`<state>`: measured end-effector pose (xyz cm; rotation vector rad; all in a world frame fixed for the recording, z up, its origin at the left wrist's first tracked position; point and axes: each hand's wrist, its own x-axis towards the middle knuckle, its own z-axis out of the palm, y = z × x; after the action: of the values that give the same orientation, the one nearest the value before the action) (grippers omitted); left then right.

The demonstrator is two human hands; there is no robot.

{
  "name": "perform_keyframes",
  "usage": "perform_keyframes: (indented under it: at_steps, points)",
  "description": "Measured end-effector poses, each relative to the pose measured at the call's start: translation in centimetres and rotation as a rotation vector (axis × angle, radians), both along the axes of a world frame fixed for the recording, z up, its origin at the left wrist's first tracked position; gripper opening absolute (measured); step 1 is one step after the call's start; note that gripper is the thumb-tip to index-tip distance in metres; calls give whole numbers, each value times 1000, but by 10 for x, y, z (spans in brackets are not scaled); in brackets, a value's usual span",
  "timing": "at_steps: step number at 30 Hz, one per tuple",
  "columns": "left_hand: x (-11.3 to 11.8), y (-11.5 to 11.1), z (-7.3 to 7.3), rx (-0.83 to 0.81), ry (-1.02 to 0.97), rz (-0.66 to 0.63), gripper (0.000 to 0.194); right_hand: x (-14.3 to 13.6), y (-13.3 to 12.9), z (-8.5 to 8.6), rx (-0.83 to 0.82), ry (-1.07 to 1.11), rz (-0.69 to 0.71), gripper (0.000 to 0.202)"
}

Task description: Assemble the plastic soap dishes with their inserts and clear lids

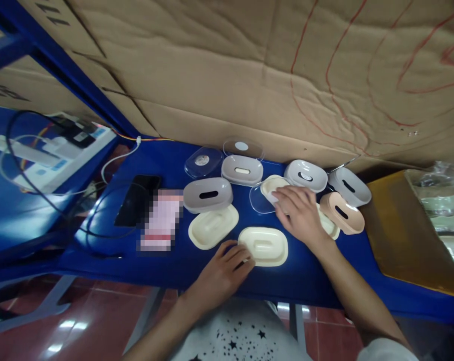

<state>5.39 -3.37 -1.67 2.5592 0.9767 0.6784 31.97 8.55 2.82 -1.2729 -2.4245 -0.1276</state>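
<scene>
My left hand [229,268] is at the left edge of a cream oval tray [264,245] with a raised middle, its bent fingers and thumb closed on the rim. My right hand [297,213] reaches over a clear plastic lid [260,199], its fingers bent over the right half. Part of another cream oval piece [272,184] shows under that lid. A third cream tray [214,228] lies left of centre, beside a grey oval box [208,194] with a slot. Below my right wrist, a further cream piece [329,226] is partly covered by a peach slotted box [343,213].
More grey slotted boxes [242,170] and clear lids [203,161] stand along the cardboard wall [212,75]. A black phone [137,200] and a blurred-out pink item [161,220] lie left, near cables and a power strip [61,155]. A carton [411,240] of wrapped pieces stands right.
</scene>
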Motion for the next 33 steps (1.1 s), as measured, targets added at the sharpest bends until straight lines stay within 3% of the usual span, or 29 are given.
perform_keyframes:
  at_steps: [3,6,10,13,19,23,26,29,33]
  points:
    - [-4,-5,1,-5,-20,3,20,-47,25,1,-63,-64,73,36]
    - [-7,-10,1,-3,-17,4,20,-88,54,-3,-148,-155,34,43]
    - [-10,-13,-1,13,-29,-4,20,-109,79,-5,-220,-182,-22,30]
    - [-11,-13,-5,-5,-45,-8,21,-96,84,4,-223,-140,-55,26]
    - [-11,-5,-7,21,-37,-72,19,-49,74,25,-225,319,-68,31]
    - [-4,16,14,198,-97,44,22,-35,56,23,-135,277,-69,30]
    - [6,42,37,303,-19,193,40,-32,44,19,-135,256,-48,29]
    - [14,72,53,308,106,262,56,-30,39,19,-202,312,-22,28]
    - [18,100,61,268,192,276,53,-26,41,25,-217,469,-29,27]
